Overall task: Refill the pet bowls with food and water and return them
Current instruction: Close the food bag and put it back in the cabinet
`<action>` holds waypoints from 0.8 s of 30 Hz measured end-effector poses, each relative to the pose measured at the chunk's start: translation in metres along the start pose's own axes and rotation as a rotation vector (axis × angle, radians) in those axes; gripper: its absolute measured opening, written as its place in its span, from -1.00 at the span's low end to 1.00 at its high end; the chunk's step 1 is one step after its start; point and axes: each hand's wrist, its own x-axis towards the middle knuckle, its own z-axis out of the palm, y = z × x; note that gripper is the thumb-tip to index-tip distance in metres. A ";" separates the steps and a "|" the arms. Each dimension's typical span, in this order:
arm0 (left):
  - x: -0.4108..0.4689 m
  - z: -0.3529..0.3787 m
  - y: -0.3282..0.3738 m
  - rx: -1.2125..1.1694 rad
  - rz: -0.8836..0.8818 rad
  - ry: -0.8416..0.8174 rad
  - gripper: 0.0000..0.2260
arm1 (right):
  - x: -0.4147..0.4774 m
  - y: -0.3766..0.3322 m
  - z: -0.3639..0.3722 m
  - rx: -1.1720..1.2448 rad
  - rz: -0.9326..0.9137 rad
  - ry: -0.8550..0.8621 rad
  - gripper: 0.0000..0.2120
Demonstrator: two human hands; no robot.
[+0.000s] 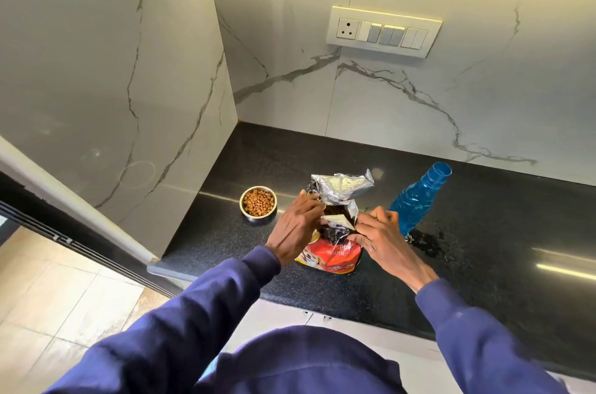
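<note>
On the black desk [483, 264]: pet food bag [335, 251], upright, long axis vertical, mouth upward
Left hand [296, 229]: gripping bag's top edge
Right hand [380, 238]: pinching bag's foil flap
Steel bowl [258, 205]: kibble-filled, left of bag
Blue bottle [419, 197]: uncapped, right of bag

The food bag [333, 232] stood upright on the surface [483, 264] at the centre of the frame, near its front edge. My left hand [298, 226] lay against the bag's left side and my right hand [380, 237] against its right, both at the folded top. The bowl [258, 205] sat on the surface just left of the bag and a little further back, with kibble [258, 201] in it. The bottle [419, 197] stood to the right of the bag, behind my right hand, leaning toward the upper right of the frame. The switch panel [383, 30] was on the wall behind, above the bag and bottle.
</note>
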 end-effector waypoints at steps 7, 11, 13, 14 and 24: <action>-0.007 -0.022 -0.001 -0.301 -0.042 -0.050 -0.74 | 0.001 -0.015 0.003 -0.131 0.209 0.016 -0.61; -0.001 -0.030 -0.011 -0.040 0.047 -0.182 -0.67 | -0.002 -0.021 0.002 -0.253 0.272 -0.022 -0.68; 0.003 -0.033 -0.014 0.080 0.057 -0.245 -0.63 | -0.005 -0.021 0.001 -0.240 0.303 -0.016 -0.70; 0.003 -0.032 -0.014 0.086 0.051 -0.243 -0.67 | -0.006 -0.021 0.000 -0.219 0.317 -0.019 -0.72; -0.015 -0.024 -0.007 -0.046 -0.073 -0.050 -0.67 | -0.011 -0.016 -0.018 0.409 0.297 0.243 -0.58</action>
